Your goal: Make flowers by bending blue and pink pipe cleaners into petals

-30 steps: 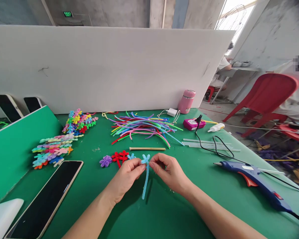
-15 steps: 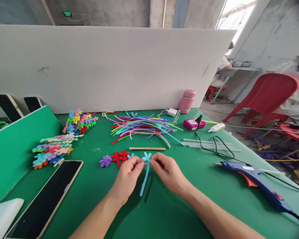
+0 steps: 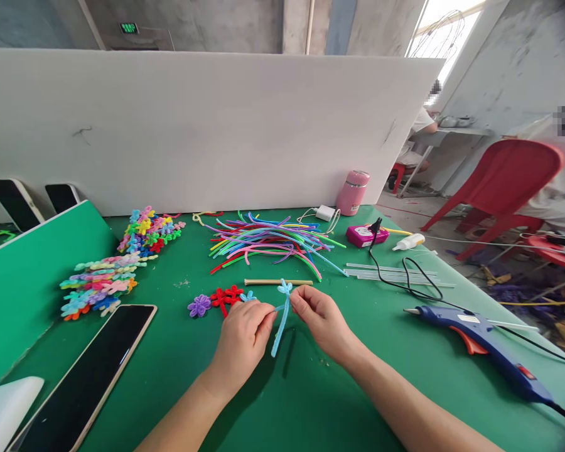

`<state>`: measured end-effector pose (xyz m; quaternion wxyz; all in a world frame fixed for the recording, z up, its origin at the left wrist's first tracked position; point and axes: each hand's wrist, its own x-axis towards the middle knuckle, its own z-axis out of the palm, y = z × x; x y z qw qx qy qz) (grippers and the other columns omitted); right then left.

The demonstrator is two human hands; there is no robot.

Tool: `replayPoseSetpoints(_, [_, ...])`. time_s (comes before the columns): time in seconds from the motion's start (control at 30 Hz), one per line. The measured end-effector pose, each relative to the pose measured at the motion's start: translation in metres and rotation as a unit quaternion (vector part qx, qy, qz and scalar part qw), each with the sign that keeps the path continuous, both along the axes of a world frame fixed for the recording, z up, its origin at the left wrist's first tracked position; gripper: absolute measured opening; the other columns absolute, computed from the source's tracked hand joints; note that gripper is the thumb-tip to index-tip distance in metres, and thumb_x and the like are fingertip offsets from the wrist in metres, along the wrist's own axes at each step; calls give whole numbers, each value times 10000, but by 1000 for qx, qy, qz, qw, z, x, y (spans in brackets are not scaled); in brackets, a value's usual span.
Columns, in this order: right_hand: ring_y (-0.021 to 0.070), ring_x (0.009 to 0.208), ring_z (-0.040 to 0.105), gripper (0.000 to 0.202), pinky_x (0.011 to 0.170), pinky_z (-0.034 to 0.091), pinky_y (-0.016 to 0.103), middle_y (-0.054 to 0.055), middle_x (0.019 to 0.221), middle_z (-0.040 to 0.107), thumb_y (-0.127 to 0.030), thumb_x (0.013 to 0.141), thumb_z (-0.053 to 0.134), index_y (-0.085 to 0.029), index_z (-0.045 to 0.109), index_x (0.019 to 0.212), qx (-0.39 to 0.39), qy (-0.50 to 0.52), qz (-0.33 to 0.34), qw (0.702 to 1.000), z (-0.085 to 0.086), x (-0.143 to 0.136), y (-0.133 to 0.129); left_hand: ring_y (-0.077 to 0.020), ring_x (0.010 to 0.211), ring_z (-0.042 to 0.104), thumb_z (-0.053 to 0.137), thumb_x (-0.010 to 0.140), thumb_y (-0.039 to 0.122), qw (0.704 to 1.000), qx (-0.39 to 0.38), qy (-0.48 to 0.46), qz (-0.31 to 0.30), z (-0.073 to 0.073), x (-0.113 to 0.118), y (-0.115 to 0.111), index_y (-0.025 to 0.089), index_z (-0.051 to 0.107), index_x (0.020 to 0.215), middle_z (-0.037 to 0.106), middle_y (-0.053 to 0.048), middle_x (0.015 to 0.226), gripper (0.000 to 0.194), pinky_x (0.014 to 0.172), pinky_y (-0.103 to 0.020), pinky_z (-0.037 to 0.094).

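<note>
A light blue pipe-cleaner flower (image 3: 284,314) with a long hanging stem is held between my hands above the green table. My left hand (image 3: 245,339) pinches a short blue piece at the left of the stem. At the flower's right edge, my right hand (image 3: 321,319) is closed on a petal with thumb and forefinger. Beyond my left hand lie a purple flower (image 3: 199,306), red flowers (image 3: 226,296) and another blue flower (image 3: 248,295), partly hidden. A wooden stick (image 3: 263,282) lies behind them.
Colourful pipe cleaners (image 3: 268,242) lie at the back. Finished flowers (image 3: 103,282) are piled left, near a phone (image 3: 85,376). A blue glue gun (image 3: 480,342), its black cord and clear glue sticks (image 3: 390,274) are right. A pink bottle (image 3: 353,193) stands behind.
The blue flower has shifted slightly right and up, and its stem has tilted. My left hand has turned so its back shows more, with its fingertips now left of the stem.
</note>
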<state>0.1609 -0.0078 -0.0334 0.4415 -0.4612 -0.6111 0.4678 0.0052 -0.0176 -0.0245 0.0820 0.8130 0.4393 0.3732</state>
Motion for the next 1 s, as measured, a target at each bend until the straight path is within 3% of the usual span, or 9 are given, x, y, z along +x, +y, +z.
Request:
replayPoseSetpoints(0.13, [80,523,267,326,475,223,217,-43,584,339,-461,779,441,-162,417,652,-30,41,3,999,2,-3,-2,-142,514,522,390,838,171,990,115,81,20,-3,-3,1,162,576,707,608,-16,563,227,549,-284,336])
replayPoseSetpoints(0.3, [73,503,260,354,466,209,214,-53,553,335,-496,735,488,-166,412,631,-62,109,-23,992,5,-7,-3,-133,467,487,383,844,199,988,101,99,56,-4,-2,2,170,552,606,542,9,476,293,524,-288,321])
replayPoseSetpoints(0.43, [72,501,269,362,466,213,215,-52,553,346,-502,720,505,-161,425,629,-53,99,-28,993,4,-4,0,-152,615,554,414,830,217,998,35,29,40,-4,-4,5,180,599,767,630,-15,650,199,600,-288,381])
replayPoseSetpoints(0.57, [73,506,293,341,472,235,212,-47,565,369,-481,739,491,-155,444,649,-53,67,-6,996,1,-3,0,-195,818,544,393,832,234,995,-22,-63,71,2,-4,4,182,601,835,623,-64,839,214,748,-329,383])
replayPoseSetpoints(0.67, [78,521,316,312,486,258,213,-42,570,388,-446,753,485,-149,466,661,-45,29,24,998,1,-5,-3,-189,769,526,441,806,278,987,-98,-112,52,8,0,0,187,588,766,596,-45,777,177,722,-303,373])
replayPoseSetpoints(0.73, [81,528,327,293,491,269,214,-39,571,400,-423,759,482,-146,480,663,-39,9,34,999,1,-8,-6,-150,599,485,475,783,319,968,-194,-154,28,10,4,-3,194,532,636,524,8,603,201,584,-257,356])
replayPoseSetpoints(0.83, [83,538,347,262,499,288,212,-34,581,418,-387,766,480,-142,497,672,-25,2,42,999,1,-10,-9,-102,446,342,486,761,382,916,-332,-225,10,10,8,-5,198,412,540,357,62,463,298,442,-229,254])
replayPoseSetpoints(1.0, [84,548,376,211,512,329,209,-30,593,433,-330,776,473,-133,521,716,-5,3,33,999,3,-11,-11,-81,457,272,496,747,428,867,-402,-296,14,7,10,-4,186,398,558,296,78,486,322,429,-209,221])
